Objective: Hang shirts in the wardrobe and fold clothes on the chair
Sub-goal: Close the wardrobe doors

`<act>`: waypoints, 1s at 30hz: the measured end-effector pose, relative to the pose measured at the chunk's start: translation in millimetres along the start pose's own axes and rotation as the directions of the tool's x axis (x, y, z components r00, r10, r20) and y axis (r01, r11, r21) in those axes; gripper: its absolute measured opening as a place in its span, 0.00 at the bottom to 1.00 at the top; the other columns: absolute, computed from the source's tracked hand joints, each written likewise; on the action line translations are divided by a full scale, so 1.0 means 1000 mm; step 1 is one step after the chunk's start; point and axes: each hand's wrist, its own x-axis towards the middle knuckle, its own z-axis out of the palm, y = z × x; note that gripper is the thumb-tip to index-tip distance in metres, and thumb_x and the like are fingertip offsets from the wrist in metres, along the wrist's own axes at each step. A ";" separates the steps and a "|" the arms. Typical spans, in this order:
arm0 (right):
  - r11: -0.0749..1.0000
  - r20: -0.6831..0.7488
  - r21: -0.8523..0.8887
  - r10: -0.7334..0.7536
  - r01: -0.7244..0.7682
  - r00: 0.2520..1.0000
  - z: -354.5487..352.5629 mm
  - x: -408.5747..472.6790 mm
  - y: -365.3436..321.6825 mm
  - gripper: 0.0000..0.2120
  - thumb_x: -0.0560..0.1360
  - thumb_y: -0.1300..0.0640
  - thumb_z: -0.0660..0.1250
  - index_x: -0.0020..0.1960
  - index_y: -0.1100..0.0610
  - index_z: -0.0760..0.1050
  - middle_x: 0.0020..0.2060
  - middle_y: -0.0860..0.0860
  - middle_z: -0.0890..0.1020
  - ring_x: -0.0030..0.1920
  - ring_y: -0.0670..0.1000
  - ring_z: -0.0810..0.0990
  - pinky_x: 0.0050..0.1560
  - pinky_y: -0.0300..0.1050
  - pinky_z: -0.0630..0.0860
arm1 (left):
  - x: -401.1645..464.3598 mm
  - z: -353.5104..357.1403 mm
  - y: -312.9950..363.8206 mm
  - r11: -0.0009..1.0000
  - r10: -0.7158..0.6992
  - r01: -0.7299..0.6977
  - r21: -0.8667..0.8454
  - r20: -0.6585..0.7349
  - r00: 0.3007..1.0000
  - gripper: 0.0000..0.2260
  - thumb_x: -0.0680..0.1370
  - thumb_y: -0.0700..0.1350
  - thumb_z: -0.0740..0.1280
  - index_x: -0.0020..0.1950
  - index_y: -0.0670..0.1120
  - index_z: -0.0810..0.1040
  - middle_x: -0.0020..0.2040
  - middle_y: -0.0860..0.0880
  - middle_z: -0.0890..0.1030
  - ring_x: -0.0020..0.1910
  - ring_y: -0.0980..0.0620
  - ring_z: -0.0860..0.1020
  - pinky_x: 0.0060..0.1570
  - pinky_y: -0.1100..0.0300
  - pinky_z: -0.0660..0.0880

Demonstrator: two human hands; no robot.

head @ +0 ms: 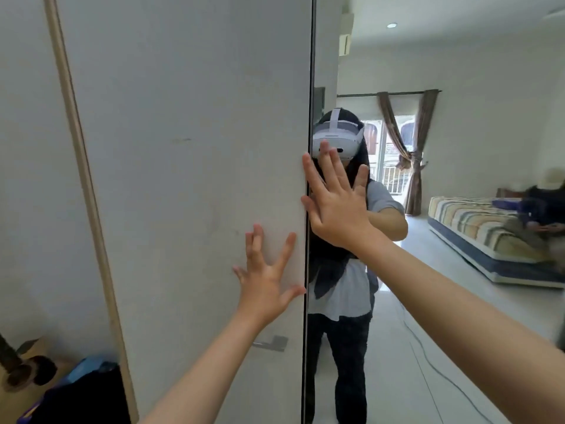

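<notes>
A white wardrobe door [183,148] fills the left and middle of the view. Beside it on the right is a mirrored door [428,301], with a dark seam between them. My left hand [266,280] lies flat on the white door near its right edge, fingers spread. My right hand [336,206] presses flat on the mirror just right of the seam, fingers straight. A small metal handle [270,343] sits on the white door below my left hand. No shirts or hangers are in view.
The mirror reflects a person wearing a headset, a striped mattress [477,228] on the floor, curtains and a window. Dark clothes [82,396] and blue fabric lie at the lower left beside a tan strip [88,194] at the white door's left edge.
</notes>
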 end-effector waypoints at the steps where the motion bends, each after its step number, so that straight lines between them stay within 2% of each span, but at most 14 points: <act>1: 0.999 -0.033 -0.039 0.009 -0.010 0.999 0.006 -0.001 -0.001 0.32 0.77 0.46 0.51 0.78 0.50 0.45 0.78 0.55 0.48 0.78 0.52 0.45 0.69 0.68 0.36 | 0.003 0.005 -0.002 1.000 0.007 -0.007 0.002 -0.010 1.000 0.46 0.70 0.62 0.69 0.70 0.70 0.35 0.70 0.50 0.22 0.70 0.49 0.23 0.60 0.24 0.51; 5: 0.992 -0.149 -0.127 -0.006 -0.013 0.989 0.017 0.001 -0.002 0.31 0.76 0.49 0.54 0.78 0.53 0.54 0.77 0.56 0.55 0.77 0.53 0.51 0.69 0.69 0.41 | 0.011 0.019 -0.009 0.999 0.035 -0.032 0.034 -0.076 0.996 0.46 0.69 0.61 0.70 0.72 0.68 0.37 0.73 0.46 0.25 0.72 0.45 0.27 0.57 0.24 0.57; 9: 0.989 -0.115 -0.139 0.031 -0.047 0.993 0.018 0.003 -0.003 0.33 0.75 0.50 0.56 0.78 0.51 0.51 0.78 0.54 0.52 0.78 0.52 0.48 0.70 0.70 0.41 | 0.018 0.026 -0.012 0.998 0.037 -0.031 0.062 -0.082 0.996 0.45 0.69 0.62 0.70 0.74 0.65 0.40 0.73 0.44 0.26 0.73 0.43 0.29 0.55 0.23 0.60; 14: 0.992 -0.090 -0.108 0.051 -0.061 0.995 0.014 0.003 -0.004 0.33 0.75 0.51 0.58 0.78 0.50 0.51 0.78 0.54 0.51 0.78 0.52 0.47 0.70 0.65 0.34 | 0.018 0.029 -0.012 0.995 0.043 -0.035 0.093 -0.084 0.996 0.46 0.70 0.62 0.69 0.74 0.64 0.38 0.72 0.42 0.26 0.73 0.41 0.29 0.55 0.23 0.60; 17: 0.995 -0.058 -0.065 0.066 -0.070 0.996 0.007 0.002 -0.006 0.33 0.77 0.51 0.59 0.78 0.49 0.50 0.78 0.52 0.50 0.78 0.52 0.47 0.70 0.63 0.35 | 0.017 0.027 -0.010 0.996 0.061 -0.054 0.069 -0.109 0.992 0.46 0.69 0.61 0.71 0.75 0.62 0.41 0.74 0.40 0.31 0.74 0.39 0.32 0.54 0.23 0.60; 21: 0.997 0.019 -0.005 0.072 -0.072 0.997 -0.007 -0.003 -0.011 0.32 0.76 0.52 0.60 0.78 0.50 0.53 0.78 0.52 0.51 0.78 0.52 0.48 0.71 0.67 0.44 | 0.006 0.029 -0.004 0.994 0.064 -0.077 -0.083 -0.149 0.987 0.41 0.71 0.53 0.72 0.76 0.59 0.51 0.76 0.41 0.38 0.75 0.39 0.37 0.56 0.23 0.59; 23: 0.999 0.057 0.010 0.046 -0.046 0.997 -0.015 -0.016 -0.009 0.31 0.77 0.52 0.61 0.77 0.51 0.56 0.78 0.52 0.54 0.77 0.53 0.52 0.71 0.67 0.51 | -0.007 0.036 0.006 0.973 0.074 -0.108 -0.206 -0.170 0.983 0.35 0.74 0.52 0.68 0.77 0.56 0.54 0.77 0.40 0.42 0.76 0.39 0.41 0.61 0.26 0.59; 25: 0.997 0.088 0.063 0.047 -0.053 0.995 -0.026 -0.044 -0.005 0.30 0.77 0.51 0.61 0.77 0.52 0.58 0.77 0.52 0.57 0.77 0.52 0.55 0.71 0.64 0.53 | -0.027 0.046 0.023 0.936 0.115 -0.164 -0.312 -0.169 0.979 0.33 0.75 0.53 0.63 0.77 0.52 0.54 0.77 0.40 0.49 0.76 0.41 0.48 0.65 0.32 0.61; 27: 0.980 0.103 0.132 0.135 -0.148 0.985 -0.041 -0.082 0.001 0.29 0.77 0.50 0.61 0.76 0.52 0.59 0.77 0.50 0.58 0.76 0.50 0.56 0.72 0.60 0.48 | -0.047 0.060 0.045 0.888 0.154 -0.209 -0.411 -0.163 0.975 0.32 0.75 0.53 0.61 0.77 0.49 0.56 0.76 0.42 0.53 0.75 0.43 0.54 0.66 0.38 0.64; 30: 0.927 0.105 0.129 0.341 -0.353 0.934 -0.062 -0.152 0.020 0.27 0.77 0.49 0.61 0.75 0.49 0.60 0.76 0.47 0.61 0.75 0.49 0.59 0.72 0.66 0.47 | -0.074 0.085 0.088 0.806 0.172 -0.209 -0.554 -0.118 0.978 0.31 0.74 0.51 0.64 0.75 0.48 0.59 0.76 0.45 0.56 0.74 0.46 0.56 0.66 0.41 0.66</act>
